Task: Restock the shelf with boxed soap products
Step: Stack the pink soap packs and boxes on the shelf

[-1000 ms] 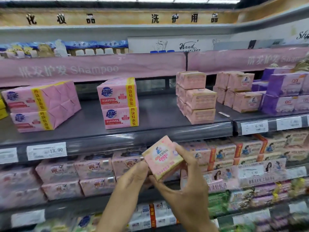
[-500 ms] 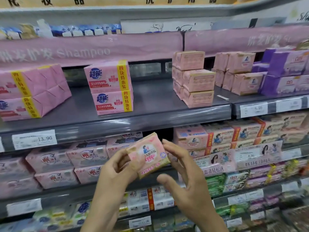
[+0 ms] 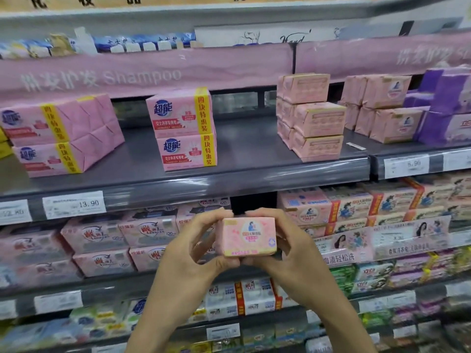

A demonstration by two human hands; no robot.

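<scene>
Both hands are gripping one pink boxed soap bar (image 3: 249,236) upright in front of the shelves: the left hand (image 3: 190,253) is curling round its left end, the right hand (image 3: 293,253) round its right end, below the grey shelf (image 3: 254,174) carrying stacked pink soap boxes (image 3: 316,118).

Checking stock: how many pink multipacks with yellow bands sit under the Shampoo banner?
4: upper left pack on lower left pack, upper middle pack on lower middle pack, all on the grey shelf. Others may be hidden behind.
</scene>
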